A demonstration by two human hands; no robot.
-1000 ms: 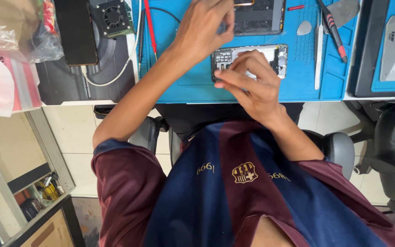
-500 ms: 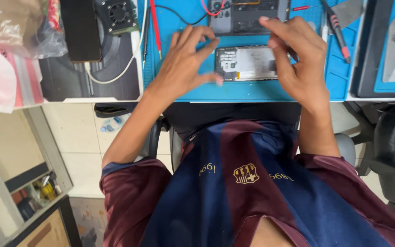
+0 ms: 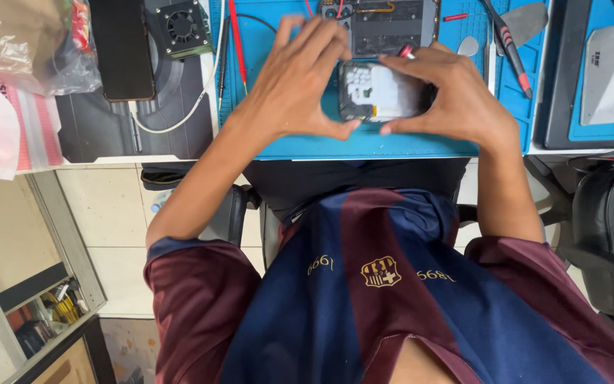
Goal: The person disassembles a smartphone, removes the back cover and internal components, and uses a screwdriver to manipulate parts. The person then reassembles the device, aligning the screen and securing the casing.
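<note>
Head view: your left hand (image 3: pixel 296 85) and right hand (image 3: pixel 456 96) both pinch the opened phone (image 3: pixel 381 92) from opposite short ends, fingers over the far edge and thumbs on the near edge, so it sits dead between them with neither hand nearer. Its long axis runs left-right, parallel to the near edge of the blue mat (image 3: pixel 392 146), just inside that edge, opened back facing up. Second opened device (image 3: pixel 392 21) lies just beyond it toward the far edge.

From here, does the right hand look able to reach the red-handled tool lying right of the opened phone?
Probably yes: the right hand grips the phone, and bare mat separates it from the tool.
</note>
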